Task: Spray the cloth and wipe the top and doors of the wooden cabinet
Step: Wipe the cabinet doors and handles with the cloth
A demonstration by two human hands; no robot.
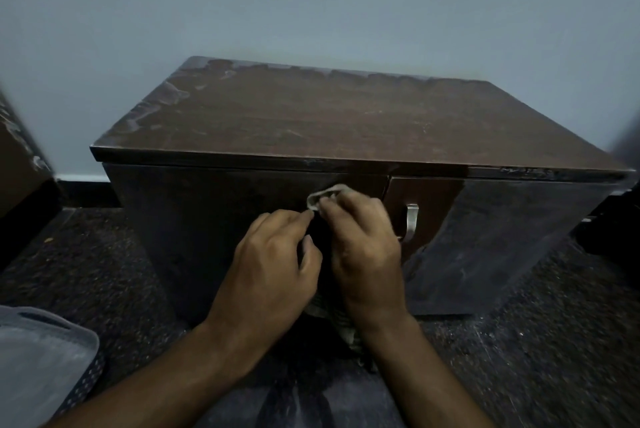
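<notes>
A dark brown wooden cabinet (332, 123) stands against the wall, its top smeared with pale streaks at the back left. Two doors face me; the right door carries a metal handle (411, 221). My right hand (363, 247) grips a greyish cloth (327, 195) in front of the left door, near the seam between the doors. A fold of the cloth pokes out above the fingers and more hangs below the wrist. My left hand (273, 265) sits just left of it, fingertips pinching the cloth's edge. No spray bottle is in view.
Dark speckled carpet (104, 272) covers the floor around the cabinet. A grey fabric-covered shape (38, 358) lies at the lower left. Another brown piece of furniture (17, 164) stands at the left edge, and a dark object (613, 220) sits right of the cabinet.
</notes>
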